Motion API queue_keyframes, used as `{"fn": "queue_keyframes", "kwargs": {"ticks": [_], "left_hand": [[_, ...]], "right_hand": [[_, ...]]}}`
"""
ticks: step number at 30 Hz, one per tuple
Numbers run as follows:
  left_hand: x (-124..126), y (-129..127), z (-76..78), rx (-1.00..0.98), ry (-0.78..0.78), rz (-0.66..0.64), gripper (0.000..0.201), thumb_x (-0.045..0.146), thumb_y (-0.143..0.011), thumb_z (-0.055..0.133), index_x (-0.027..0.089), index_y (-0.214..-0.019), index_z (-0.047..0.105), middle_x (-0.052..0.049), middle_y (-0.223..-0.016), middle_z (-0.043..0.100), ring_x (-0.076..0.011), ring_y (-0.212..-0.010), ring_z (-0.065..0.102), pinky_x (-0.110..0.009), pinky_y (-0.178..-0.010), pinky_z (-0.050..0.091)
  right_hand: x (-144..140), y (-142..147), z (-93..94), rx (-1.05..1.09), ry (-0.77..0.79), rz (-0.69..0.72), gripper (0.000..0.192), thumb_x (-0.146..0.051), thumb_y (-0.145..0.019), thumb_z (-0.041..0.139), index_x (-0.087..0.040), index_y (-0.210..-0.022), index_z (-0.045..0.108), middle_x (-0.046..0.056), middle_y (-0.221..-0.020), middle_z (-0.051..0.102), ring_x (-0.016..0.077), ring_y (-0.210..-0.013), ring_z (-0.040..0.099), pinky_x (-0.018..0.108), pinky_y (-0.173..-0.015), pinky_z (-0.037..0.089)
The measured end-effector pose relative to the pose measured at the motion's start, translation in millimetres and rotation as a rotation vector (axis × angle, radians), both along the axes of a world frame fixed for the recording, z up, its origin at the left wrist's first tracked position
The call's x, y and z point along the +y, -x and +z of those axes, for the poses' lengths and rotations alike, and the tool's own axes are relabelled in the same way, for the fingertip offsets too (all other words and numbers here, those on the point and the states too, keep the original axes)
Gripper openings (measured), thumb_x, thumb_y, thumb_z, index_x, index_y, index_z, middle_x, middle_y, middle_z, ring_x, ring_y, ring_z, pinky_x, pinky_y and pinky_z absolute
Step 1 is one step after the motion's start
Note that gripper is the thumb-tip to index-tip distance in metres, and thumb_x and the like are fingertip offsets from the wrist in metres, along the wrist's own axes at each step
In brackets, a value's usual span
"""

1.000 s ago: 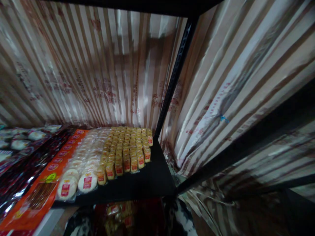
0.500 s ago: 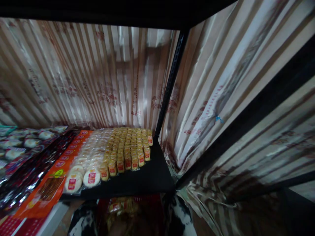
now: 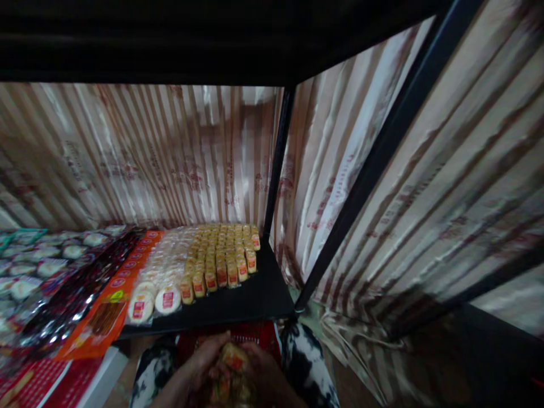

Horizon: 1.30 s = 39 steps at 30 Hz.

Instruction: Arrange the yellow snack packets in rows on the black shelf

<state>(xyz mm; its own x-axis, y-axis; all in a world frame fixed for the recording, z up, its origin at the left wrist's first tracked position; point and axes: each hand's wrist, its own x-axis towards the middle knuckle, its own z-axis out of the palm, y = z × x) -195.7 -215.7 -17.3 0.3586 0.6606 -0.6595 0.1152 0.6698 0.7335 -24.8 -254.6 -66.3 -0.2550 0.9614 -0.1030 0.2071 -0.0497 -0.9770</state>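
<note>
Both hands, left (image 3: 199, 368) and right (image 3: 263, 377), clamped on snack packs (image 3: 229, 374); shelf (image 3: 250, 303) above part-stocked, front bare.

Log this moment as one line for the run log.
left hand and right hand: both on yellow snack packet | above: black shelf, rows of yellow packs

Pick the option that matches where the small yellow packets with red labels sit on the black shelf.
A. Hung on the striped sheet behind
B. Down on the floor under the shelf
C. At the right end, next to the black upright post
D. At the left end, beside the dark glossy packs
C: the yellow packets lie in rows at the right end of the black shelf, by the upright post, with the round white cakes on their left.
</note>
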Motion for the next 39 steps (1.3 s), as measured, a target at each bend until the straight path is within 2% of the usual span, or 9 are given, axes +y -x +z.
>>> {"fn": "queue_keyframes", "kwargs": {"ticks": [5,10,14,19,23,26,29,34,39], "left_hand": [[16.5,-8.2,45.3,-0.037,-0.226,-0.081,0.054,0.062,-0.056,0.067,0.013,-0.079,0.058,-0.001,-0.062,0.064,-0.0065,-0.042,0.051,-0.015,-0.036,0.024],[39.9,-17.8,61.3,0.027,-0.357,-0.043,0.034,0.048,-0.073,0.058,0.014,-0.074,0.057,0.005,-0.044,0.052,-0.004,-0.033,0.038,-0.016,-0.035,0.021],[47.3,-25.2,69.2,-0.045,-0.354,0.057,0.028,0.04,-0.074,0.059,0.013,-0.081,0.056,-0.002,-0.066,0.064,-0.0072,-0.043,0.054,-0.016,-0.036,0.029],[48.8,-34.0,73.5,-0.073,-0.349,0.179,0.026,0.036,-0.075,0.061,0.015,-0.088,0.053,-0.002,-0.073,0.064,-0.0087,-0.046,0.059,-0.016,-0.036,0.031],[54.5,-41.9,74.9,-0.061,-0.402,0.172,0.026,0.033,-0.075,0.063,0.014,-0.09,0.053,-0.001,-0.07,0.064,-0.0075,-0.049,0.058,-0.015,-0.041,0.036],[66.3,-48.5,78.8,0.014,-0.47,0.106,0.022,0.023,-0.073,0.063,0.013,-0.091,0.055,0.001,-0.066,0.062,-0.0069,-0.05,0.055,-0.016,-0.044,0.038],[83.9,-56.0,82.8,0.111,-0.533,0.008,0.016,0.016,-0.074,0.056,0.013,-0.09,0.056,0.004,-0.06,0.057,-0.0067,-0.048,0.05,-0.016,-0.043,0.036],[118.7,-72.6,84.6,0.205,-0.747,-0.175,0.026,0.013,-0.071,0.055,0.015,-0.096,0.06,0.003,-0.066,0.059,-0.0076,-0.055,0.051,-0.017,-0.051,0.04],[151.7,-96.0,96.1,0.327,-0.946,-0.286,0.032,0.013,-0.071,0.057,0.017,-0.102,0.061,-0.001,-0.087,0.065,-0.0111,-0.076,0.057,-0.02,-0.07,0.045]], "right_hand": [[11.3,-4.5,39.7,0.168,0.052,-0.138,0.035,-0.042,-0.067,0.061,-0.021,-0.094,0.055,0.002,-0.08,0.062,0.0168,-0.074,0.06,0.03,-0.07,0.045],[28.6,-8.2,73.9,0.3,0.125,-0.319,0.047,-0.045,-0.062,0.068,-0.023,-0.1,0.053,0.0,-0.079,0.062,0.0148,-0.069,0.059,0.025,-0.059,0.042],[41.0,-8.7,85.1,0.405,0.153,-0.434,0.052,-0.045,-0.058,0.072,-0.02,-0.1,0.053,0.0,-0.077,0.064,0.011,-0.06,0.055,0.022,-0.053,0.037],[50.2,-9.3,92.1,0.438,0.149,-0.528,0.049,-0.047,-0.055,0.073,-0.018,-0.093,0.059,-0.002,-0.066,0.062,0.0096,-0.055,0.051,0.02,-0.049,0.032],[54.0,-11.2,87.0,0.426,0.15,-0.564,0.046,-0.048,-0.056,0.072,-0.019,-0.089,0.06,-0.002,-0.064,0.062,0.0108,-0.054,0.052,0.02,-0.047,0.033],[60.3,-13.4,79.2,0.404,0.12,-0.556,0.041,-0.049,-0.059,0.07,-0.019,-0.086,0.061,0.0,-0.068,0.064,0.0129,-0.058,0.056,0.022,-0.049,0.037],[69.3,-17.7,76.3,0.311,-0.015,-0.569,0.04,-0.049,-0.06,0.067,-0.018,-0.086,0.062,0.005,-0.076,0.068,0.0183,-0.069,0.062,0.028,-0.06,0.047],[88.5,-35.0,84.6,-0.109,-0.358,-0.633,0.041,-0.039,-0.072,0.059,-0.021,-0.11,0.061,0.007,-0.104,0.067,0.0233,-0.1,0.058,0.04,-0.091,0.044],[123.9,-52.5,83.6,-0.199,-0.423,-0.625,0.035,-0.036,-0.079,0.051,-0.022,-0.109,0.063,0.007,-0.104,0.067,0.0222,-0.096,0.061,0.037,-0.086,0.048]]}}
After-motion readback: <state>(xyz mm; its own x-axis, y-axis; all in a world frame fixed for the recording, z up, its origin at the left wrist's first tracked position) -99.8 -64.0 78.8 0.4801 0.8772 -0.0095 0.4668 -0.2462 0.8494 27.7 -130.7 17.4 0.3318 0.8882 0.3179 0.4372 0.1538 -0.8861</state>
